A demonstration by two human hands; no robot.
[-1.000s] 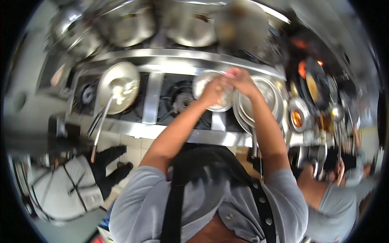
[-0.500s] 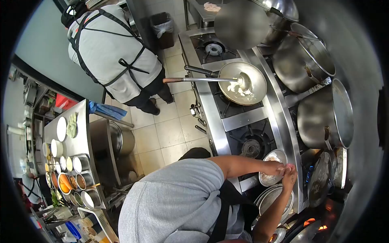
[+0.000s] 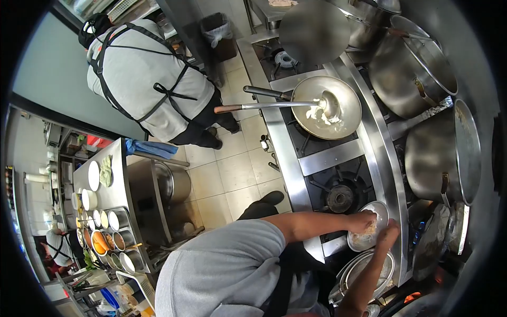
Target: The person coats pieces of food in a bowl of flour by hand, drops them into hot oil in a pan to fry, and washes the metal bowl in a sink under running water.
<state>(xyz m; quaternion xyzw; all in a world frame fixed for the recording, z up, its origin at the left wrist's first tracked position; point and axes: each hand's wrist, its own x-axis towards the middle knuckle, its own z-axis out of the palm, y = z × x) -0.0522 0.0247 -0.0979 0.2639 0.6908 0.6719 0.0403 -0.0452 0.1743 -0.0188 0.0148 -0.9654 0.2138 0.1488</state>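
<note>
My left hand [image 3: 362, 222] reaches into a metal bowl [image 3: 360, 242], its fingers bunched at the whitish and pinkish contents; what they hold, if anything, is hidden. My right hand [image 3: 390, 233] is closed at the bowl's right rim, and whether it grips the rim or something small cannot be made out. Just below the bowl sits a stack of round metal pans [image 3: 388, 269], partly covered by my right forearm. A bare burner [image 3: 340, 198] lies above my left forearm.
Farther up the stove, a frying pan [image 3: 346, 127] holds a ladle [image 3: 274, 105] and white food. Large pots [image 3: 396, 79] line the right side. Flames [image 3: 412, 297] show at lower right. A co-worker [image 3: 153, 79] stands at upper left. A counter [image 3: 113, 179] carries several food containers.
My hands have moved apart: the left is now down in the bowl, the right at its rim. The whole view has shifted slightly, and the co-worker remains turned away.
</note>
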